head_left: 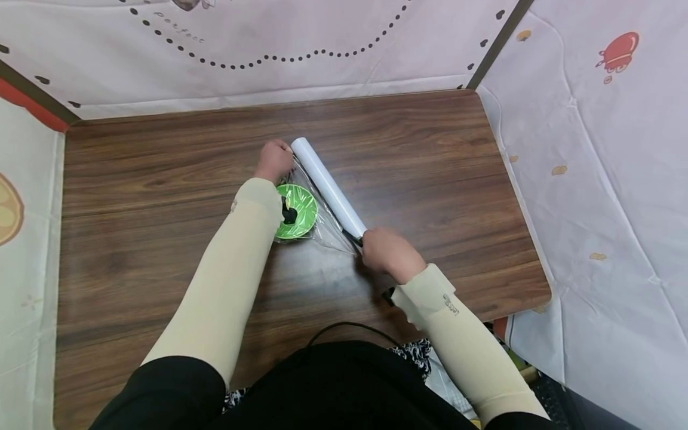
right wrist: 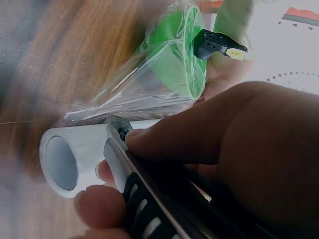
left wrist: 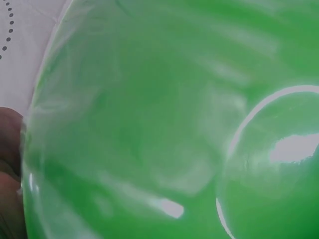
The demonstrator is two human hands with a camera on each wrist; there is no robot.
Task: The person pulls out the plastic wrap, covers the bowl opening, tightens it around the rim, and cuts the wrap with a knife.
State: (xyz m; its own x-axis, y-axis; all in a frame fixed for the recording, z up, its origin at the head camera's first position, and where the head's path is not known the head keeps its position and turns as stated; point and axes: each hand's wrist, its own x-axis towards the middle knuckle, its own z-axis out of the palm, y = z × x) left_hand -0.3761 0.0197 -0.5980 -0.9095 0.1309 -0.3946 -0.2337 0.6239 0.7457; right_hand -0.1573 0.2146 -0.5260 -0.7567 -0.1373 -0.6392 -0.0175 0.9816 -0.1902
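Observation:
A green bowl [head_left: 305, 206] sits under clear plastic film [head_left: 329, 230] that stretches to a white roll of cling film [head_left: 329, 188] lying slantwise beside it. My left hand [head_left: 276, 161] is at the far end of the roll, fingers curled, pinching the film's edge. In the left wrist view the film-covered bowl [left wrist: 139, 114] fills most of the picture, with fingers [left wrist: 10, 204] at its rim. My right hand [head_left: 392, 254] grips a black-and-silver utility knife [right wrist: 149, 199] at the roll's near end. Its tip touches the film beside the roll [right wrist: 82, 149].
The brown wooden table [head_left: 161, 239] has printed white cloth [head_left: 322, 30] behind it and along both sides. A black wrist camera [right wrist: 212, 44] hangs over the bowl. A dark cable [head_left: 349, 324] curves along the front, near the person's lap.

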